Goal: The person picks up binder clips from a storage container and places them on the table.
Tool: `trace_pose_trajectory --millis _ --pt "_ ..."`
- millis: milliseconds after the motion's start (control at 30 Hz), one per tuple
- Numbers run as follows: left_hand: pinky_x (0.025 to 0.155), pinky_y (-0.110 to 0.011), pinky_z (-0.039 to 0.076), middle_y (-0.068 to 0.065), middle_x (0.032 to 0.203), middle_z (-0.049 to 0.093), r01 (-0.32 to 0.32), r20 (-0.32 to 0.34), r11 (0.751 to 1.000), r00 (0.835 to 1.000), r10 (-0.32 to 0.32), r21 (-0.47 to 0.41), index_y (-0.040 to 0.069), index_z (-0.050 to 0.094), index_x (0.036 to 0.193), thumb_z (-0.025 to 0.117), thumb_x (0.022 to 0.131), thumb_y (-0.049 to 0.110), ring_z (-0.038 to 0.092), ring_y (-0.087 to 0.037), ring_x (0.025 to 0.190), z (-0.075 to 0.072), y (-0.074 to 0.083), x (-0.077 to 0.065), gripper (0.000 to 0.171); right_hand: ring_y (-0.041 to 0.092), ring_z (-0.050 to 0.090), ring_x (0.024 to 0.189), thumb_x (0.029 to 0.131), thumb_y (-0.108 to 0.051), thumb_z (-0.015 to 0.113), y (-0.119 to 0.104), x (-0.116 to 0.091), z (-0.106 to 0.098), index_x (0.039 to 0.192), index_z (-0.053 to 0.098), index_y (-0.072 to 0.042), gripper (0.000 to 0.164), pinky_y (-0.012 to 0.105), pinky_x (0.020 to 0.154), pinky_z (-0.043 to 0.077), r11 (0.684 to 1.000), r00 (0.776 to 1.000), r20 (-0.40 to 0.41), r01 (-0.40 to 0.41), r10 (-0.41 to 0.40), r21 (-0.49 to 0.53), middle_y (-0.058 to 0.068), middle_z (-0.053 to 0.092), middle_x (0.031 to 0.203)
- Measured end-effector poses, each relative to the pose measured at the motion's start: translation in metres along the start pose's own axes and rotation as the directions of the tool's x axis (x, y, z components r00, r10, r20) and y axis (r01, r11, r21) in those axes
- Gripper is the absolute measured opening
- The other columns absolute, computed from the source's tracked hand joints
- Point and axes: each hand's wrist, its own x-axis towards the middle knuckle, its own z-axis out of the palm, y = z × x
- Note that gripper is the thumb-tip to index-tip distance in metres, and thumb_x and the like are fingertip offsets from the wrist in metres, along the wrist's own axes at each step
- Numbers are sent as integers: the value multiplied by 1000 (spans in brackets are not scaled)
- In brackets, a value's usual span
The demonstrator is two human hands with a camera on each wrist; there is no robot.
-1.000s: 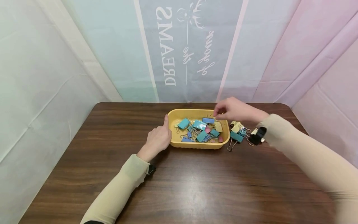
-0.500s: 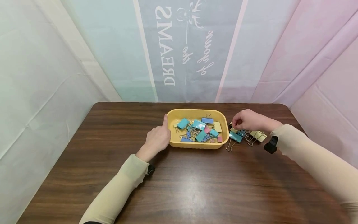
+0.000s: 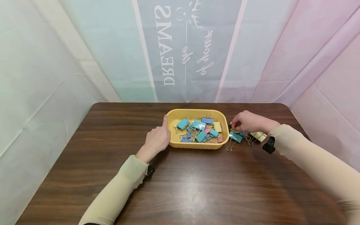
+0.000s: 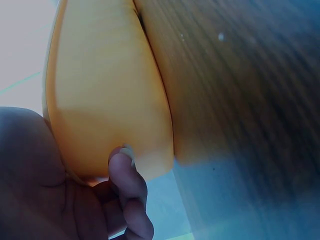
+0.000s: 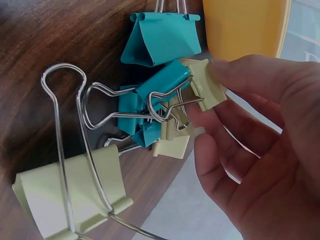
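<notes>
A yellow plastic tub (image 3: 171, 142) holds several binder clips in teal, blue, pink and yellow. At its left end my left hand (image 3: 158, 138) grips the wall, index finger stretched along the rim; in the left wrist view the other fingers (image 4: 127, 175) bend against the outer wall. Just right of the tub, my right hand (image 3: 247, 121) reaches into a small pile of clips. Its thumb and fingers pinch a small pale yellow binder clip (image 5: 210, 85), seen in the right wrist view. Teal clips (image 5: 165, 82) lie right against that clip.
Nearest the tub in the pile is a larger teal binder clip (image 5: 162, 40). A big pale yellow binder clip (image 5: 75, 192) lies at the pile's outer side, wire handles raised. The brown wooden table (image 3: 191, 184) ends at a fabric backdrop (image 3: 129, 62).
My right hand has moved from above the tub's right end to the pile beside it, and now pinches a small yellow clip there. The left hand stays at the tub.
</notes>
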Motion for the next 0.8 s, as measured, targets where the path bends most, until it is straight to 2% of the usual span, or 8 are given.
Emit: trace_pose_trajectory --millis 167,367,533,800 --pt "44 -36 35 -9 58 52 -4 -10 1000 1000 4 0 8 4 161 37 104 23 47 -26 47 0 1 0 66 10 61 77 85 -1 70 1 1 -6 82 74 -15 15 36 71 52 999 999 -26 21 -22 -47 -2 70 89" --pt "44 -36 34 -9 57 51 -7 -13 1000 1000 7 -4 8 5 161 38 104 22 46 -25 46 -2 2 0 66 12 56 73 89 -4 66 -8 6 -19 88 74 -14 13 35 69 48 997 999 -34 10 -13 -70 -5 66 83" --pt "43 -35 34 -9 57 52 -4 -11 1000 1000 4 1 8 3 161 36 105 22 45 -25 45 -1 1 1 66 11 60 76 92 -7 66 -28 17 -32 94 74 -14 11 36 73 50 999 999 -49 14 -16 -36 -4 69 90" --pt "43 -35 33 -9 58 52 -3 5 1000 1000 3 -10 9 3 161 35 105 23 44 -24 45 0 1 0 66 12 59 70 91 -5 65 -65 49 -42 93 73 -10 9 35 69 51 990 993 -40 110 -114 -91 0 68 82"
